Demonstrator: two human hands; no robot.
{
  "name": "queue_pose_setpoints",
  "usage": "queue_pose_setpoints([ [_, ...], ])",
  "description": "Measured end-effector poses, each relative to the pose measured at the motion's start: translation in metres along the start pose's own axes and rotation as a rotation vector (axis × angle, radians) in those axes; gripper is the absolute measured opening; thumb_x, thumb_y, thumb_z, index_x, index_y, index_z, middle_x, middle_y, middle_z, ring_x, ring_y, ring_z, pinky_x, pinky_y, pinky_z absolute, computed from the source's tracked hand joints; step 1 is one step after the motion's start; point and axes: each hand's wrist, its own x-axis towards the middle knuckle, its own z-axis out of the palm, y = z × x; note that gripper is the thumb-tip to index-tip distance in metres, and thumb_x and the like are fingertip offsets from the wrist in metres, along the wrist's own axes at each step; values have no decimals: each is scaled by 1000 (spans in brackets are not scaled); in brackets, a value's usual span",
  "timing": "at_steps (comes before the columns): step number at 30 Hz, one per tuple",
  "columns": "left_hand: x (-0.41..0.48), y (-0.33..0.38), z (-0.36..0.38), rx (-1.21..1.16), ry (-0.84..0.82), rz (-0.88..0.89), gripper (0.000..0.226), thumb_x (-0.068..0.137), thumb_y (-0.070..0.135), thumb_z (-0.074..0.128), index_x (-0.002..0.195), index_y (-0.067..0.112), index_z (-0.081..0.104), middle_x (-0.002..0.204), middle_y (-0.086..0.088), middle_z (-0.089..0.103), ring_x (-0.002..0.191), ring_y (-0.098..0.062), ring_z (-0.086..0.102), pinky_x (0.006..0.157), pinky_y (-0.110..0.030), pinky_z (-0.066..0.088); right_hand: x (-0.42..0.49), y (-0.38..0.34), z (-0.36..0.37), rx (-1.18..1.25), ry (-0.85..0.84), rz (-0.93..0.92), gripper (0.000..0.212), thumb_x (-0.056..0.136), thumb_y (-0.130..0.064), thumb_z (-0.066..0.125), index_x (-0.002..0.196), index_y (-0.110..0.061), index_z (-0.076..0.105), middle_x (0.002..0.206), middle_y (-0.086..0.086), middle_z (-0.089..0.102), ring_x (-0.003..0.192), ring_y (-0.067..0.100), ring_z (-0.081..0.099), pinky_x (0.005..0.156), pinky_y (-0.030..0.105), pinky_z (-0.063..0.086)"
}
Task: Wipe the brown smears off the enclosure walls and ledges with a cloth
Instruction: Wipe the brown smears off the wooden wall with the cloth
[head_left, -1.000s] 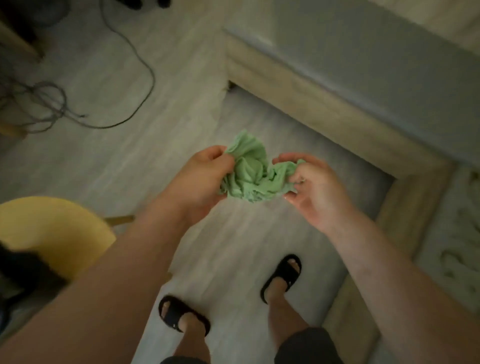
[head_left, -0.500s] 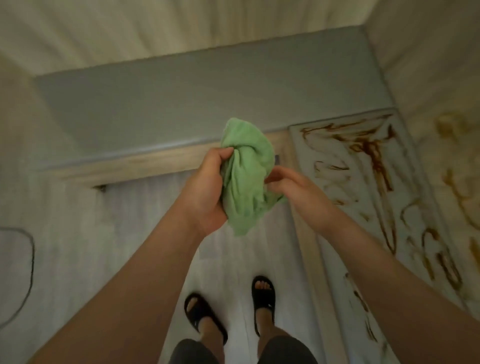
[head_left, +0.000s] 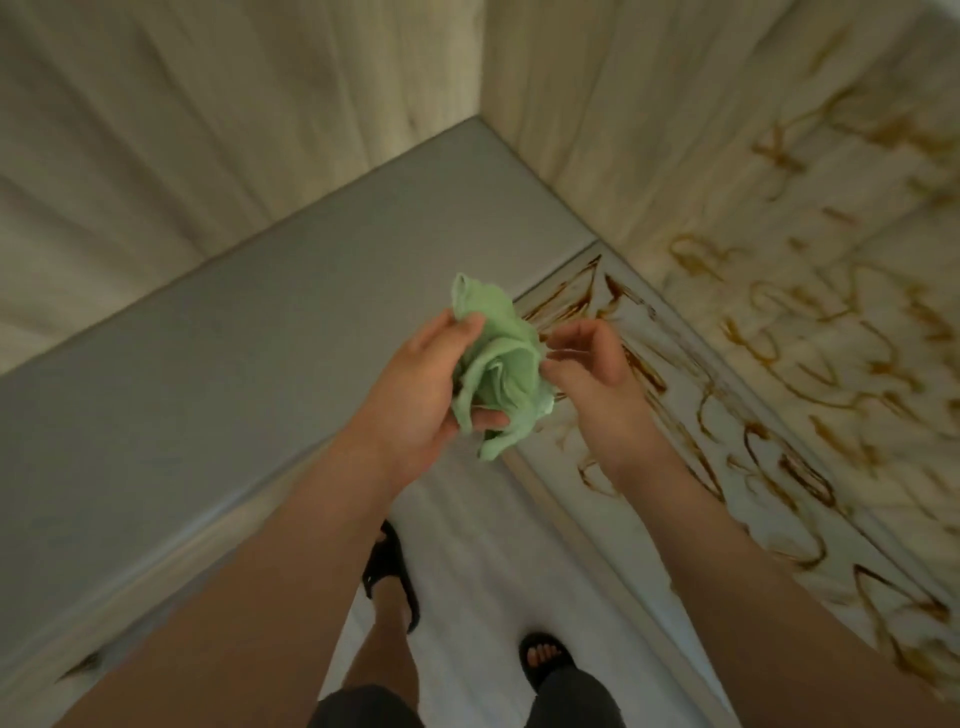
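Note:
A crumpled green cloth (head_left: 498, 364) is bunched in the air at mid-frame. My left hand (head_left: 421, 395) grips it from the left, thumb on top and fingers curled underneath. My right hand (head_left: 587, 369) pinches its right edge with thumb and fingertips. Brown smears cover the pale ledge (head_left: 727, 441) that runs down the right side. More brown smears streak the wood-grain wall (head_left: 831, 234) above that ledge. Both hands hover near the ledge's far end, above it and not touching it.
A grey ledge (head_left: 260, 338) crosses the frame on the left under pale wood-grain walls (head_left: 208, 130). My feet in black sandals (head_left: 389, 577) stand on the light floor (head_left: 478, 545) between the two ledges. The corner where the walls meet lies straight ahead.
The view has swung right and up, bringing the smeared ledge and wall further into sight. Both hands have kept hold of the cloth and have worked it into a different bunch.

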Motion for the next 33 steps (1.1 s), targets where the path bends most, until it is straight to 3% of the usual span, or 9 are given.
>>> queue_pose_setpoints([
  [4, 41, 43, -24, 1, -164, -35, 44, 103, 39, 54, 130, 6, 64, 112, -19, 69, 97, -30, 68, 80, -43, 53, 41, -24, 22, 173, -68, 62, 49, 76, -28, 57, 123, -22, 69, 133, 1, 65, 131, 22, 56, 114, 50, 41],
  [9, 86, 81, -42, -211, -314, -116, 42, 95, 44, 54, 97, 8, 74, 92, -11, 71, 85, -24, 71, 77, -33, 57, 66, -47, 24, 256, 95, 68, 19, 96, -34, 58, 97, -22, 73, 111, 8, 70, 112, 31, 65, 106, 57, 49],
  [12, 110, 64, -38, -212, -304, -329, 63, 84, 55, 62, 119, 4, 70, 111, -17, 73, 101, -31, 71, 92, -42, 56, 76, -51, 18, 267, 208, 37, 18, 100, -41, 53, 104, -33, 69, 115, 7, 71, 113, 34, 67, 96, 66, 54],
  [16, 129, 23, -12, 129, -355, -339, 30, 74, 28, 69, 99, 12, 70, 86, -5, 74, 86, -22, 69, 88, -38, 47, 82, -26, -7, 197, 359, 89, 18, 101, -47, 49, 106, -46, 66, 113, -3, 73, 109, 24, 71, 96, 59, 57],
  [19, 138, 5, 8, 126, -317, -269, 5, 88, 13, 63, 92, 14, 65, 82, -3, 72, 80, -21, 69, 78, -36, 53, 76, -3, -36, 181, 433, 201, 20, 97, -53, 49, 106, -47, 66, 112, -7, 73, 107, 21, 71, 93, 55, 59],
  [24, 142, -11, 55, 247, -379, -181, 16, 84, 10, 61, 88, 26, 64, 88, -5, 69, 83, -25, 65, 72, -39, 50, 55, 42, -73, 160, 466, 388, 30, 93, -39, 65, 121, -30, 59, 116, -2, 70, 104, 21, 72, 92, 49, 60],
  [27, 138, -12, 79, 307, -377, -162, 25, 78, 11, 58, 96, 26, 65, 98, -9, 71, 93, -29, 68, 76, -43, 55, 42, 53, -87, 373, 507, 511, 34, 92, -32, 74, 118, -22, 55, 122, 8, 67, 104, 28, 71, 89, 50, 62],
  [30, 133, -10, 103, 307, -330, -160, 40, 78, 11, 58, 115, 26, 59, 114, -13, 70, 103, -32, 70, 83, -49, 57, 27, 54, -99, 649, 463, 441, 32, 95, -16, 71, 122, -25, 54, 121, 11, 65, 107, 29, 68, 91, 48, 60],
  [33, 130, -9, 117, 501, -355, -36, 59, 92, 4, 57, 131, 46, 43, 111, -9, 74, 97, -34, 73, 81, -53, 61, 20, 59, -115, 544, 486, 293, 30, 97, -11, 62, 116, -34, 63, 112, 5, 63, 107, 28, 62, 88, 44, 56],
])
